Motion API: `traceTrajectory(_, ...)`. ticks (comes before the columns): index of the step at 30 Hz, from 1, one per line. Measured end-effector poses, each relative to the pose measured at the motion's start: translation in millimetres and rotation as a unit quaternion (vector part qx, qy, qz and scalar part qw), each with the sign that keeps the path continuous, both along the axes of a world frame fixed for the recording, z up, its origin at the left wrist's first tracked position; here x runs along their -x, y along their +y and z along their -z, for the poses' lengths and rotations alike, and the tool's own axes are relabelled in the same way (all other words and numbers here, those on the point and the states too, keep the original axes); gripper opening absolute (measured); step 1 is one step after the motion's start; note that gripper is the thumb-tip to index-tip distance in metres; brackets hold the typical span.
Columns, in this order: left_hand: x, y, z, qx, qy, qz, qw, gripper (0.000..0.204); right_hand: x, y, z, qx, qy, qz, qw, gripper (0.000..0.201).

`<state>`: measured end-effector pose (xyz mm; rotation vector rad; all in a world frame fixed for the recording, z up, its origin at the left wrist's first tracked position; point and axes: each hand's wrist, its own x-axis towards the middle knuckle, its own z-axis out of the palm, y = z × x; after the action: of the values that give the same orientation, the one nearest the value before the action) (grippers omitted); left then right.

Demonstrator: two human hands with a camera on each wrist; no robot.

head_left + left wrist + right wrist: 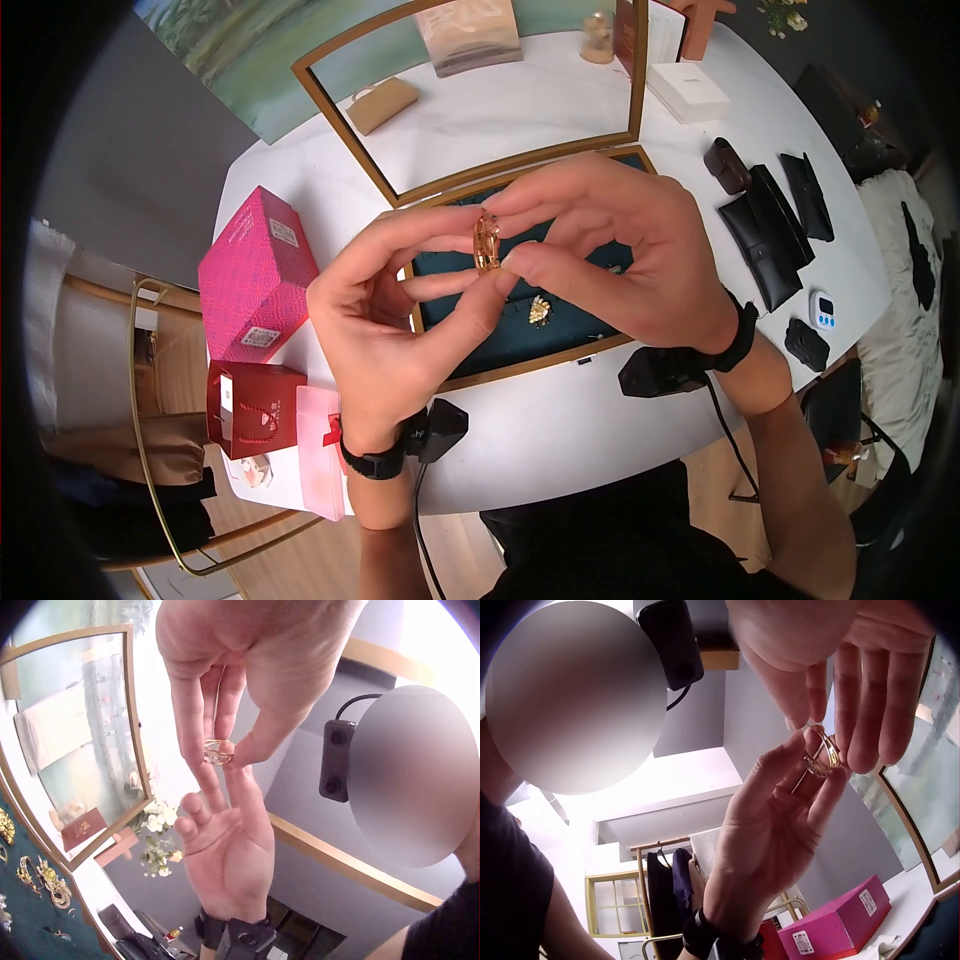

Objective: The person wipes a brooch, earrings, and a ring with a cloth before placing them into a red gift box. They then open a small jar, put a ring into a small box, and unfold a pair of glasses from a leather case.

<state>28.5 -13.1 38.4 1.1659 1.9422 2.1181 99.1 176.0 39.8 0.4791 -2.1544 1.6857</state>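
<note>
Between the fingertips of both hands is a small gold hoop-shaped piece of jewellery (486, 243), raised over an open jewellery case. In the right wrist view the hoop (823, 757) shows several slim bands with gaps between them. My left hand (390, 320) pinches it from the left, thumb below and fingers above. From the right, my right hand (640, 260) holds its edge with thumb and forefinger tips. Under the hands lies the wood-framed case (520, 372) with dark green lining, its glass lid (480, 110) standing up. A gold ornament (540, 310) rests on the lining.
On the left stand a pink box (255, 275), a red gift bag (250, 410) and a light pink bag (318, 450). Black leather pouches (765, 245), a small white device (822, 310) and a black case (806, 344) lie right. A white box (688, 92) sits at the back.
</note>
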Motion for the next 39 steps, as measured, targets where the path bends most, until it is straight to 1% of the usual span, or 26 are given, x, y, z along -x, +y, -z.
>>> traceTrajectory(1, 0.0, -0.1, 1.0, 0.000, 0.002, -0.004, 1.000, 0.041, 0.6, -0.5, 2.3, 0.000, 0.001, 0.001, 1.000, 0.028)
traceTrajectory(3, -0.2, 1.0, 1.1, 0.000, 0.005, -0.011, 1.000, 0.041, 3.5, -2.4, 9.1, 0.019, 0.027, 0.028, 0.999, 0.020)
traceTrajectory(5, -2.0, 4.2, 1.6, -0.010, 0.025, -0.030, 0.999, 0.042, 4.3, -4.5, 9.4, 0.026, 0.028, 0.029, 0.999, 0.018)
traceTrajectory(9, -1.8, 6.7, 3.9, -0.006, 0.053, -0.027, 0.998, 0.042, 2.9, -7.9, 9.9, 0.027, 0.029, 0.043, 0.998, 0.016)
traceTrajectory(10, -2.1, 7.4, 4.3, -0.003, 0.073, -0.034, 0.997, 0.041, 1.4, -9.1, 8.9, 0.027, 0.029, 0.046, 0.998, 0.016)
traceTrajectory(12, -1.9, 8.1, 4.6, -0.001, 0.093, -0.042, 0.995, 0.039, -0.7, -10.8, 5.9, 0.069, -0.015, 0.043, 0.997, 0.014)
traceTrajectory(14, -1.2, 7.1, 5.0, -0.001, 0.108, -0.033, 0.994, 0.035, 1.4, -9.9, 7.5, 0.070, -0.004, 0.037, 0.997, 0.012)
traceTrajectory(19, -0.3, 8.9, 7.1, -0.002, 0.087, -0.037, 0.996, 0.034, 3.1, -8.2, 11.1, 0.068, 0.023, 0.034, 0.997, 0.009)
traceTrajectory(21, -0.7, 8.9, 7.8, -0.008, 0.088, -0.034, 0.996, 0.034, 4.1, -9.4, 12.9, 0.059, 0.057, 0.039, 0.996, 0.008)
traceTrajectory(27, -4.7, 7.2, 5.9, 0.007, 0.057, -0.051, 0.997, 0.034, 3.1, -8.3, 11.0, 0.044, 0.040, 0.047, 0.997, 0.007)
traceTrajectory(29, -4.4, 7.5, 7.0, -0.010, 0.050, -0.037, 0.998, 0.033, 2.3, -8.7, 10.1, 0.048, 0.032, 0.044, 0.997, 0.007)
traceTrajectory(33, -3.9, 7.7, 6.3, -0.011, 0.055, -0.035, 0.998, 0.031, 1.6, -8.0, 9.8, 0.047, 0.015, 0.031, 0.998, 0.008)
traceTrajectory(35, -1.0, 6.6, 6.1, -0.013, 0.088, -0.014, 0.996, 0.031, 2.7, -8.3, 9.7, 0.050, 0.008, 0.022, 0.998, 0.008)
traceTrajectory(37, -1.4, 6.9, 6.2, -0.010, 0.087, -0.020, 0.996, 0.030, 2.7, -7.9, 9.2, 0.055, -0.001, 0.013, 0.998, 0.009)
traceTrajectory(39, -1.7, 6.7, 7.0, -0.007, 0.084, -0.024, 0.996, 0.030, 1.7, -6.4, 6.9, 0.032, -0.002, -0.001, 0.999, 0.004)
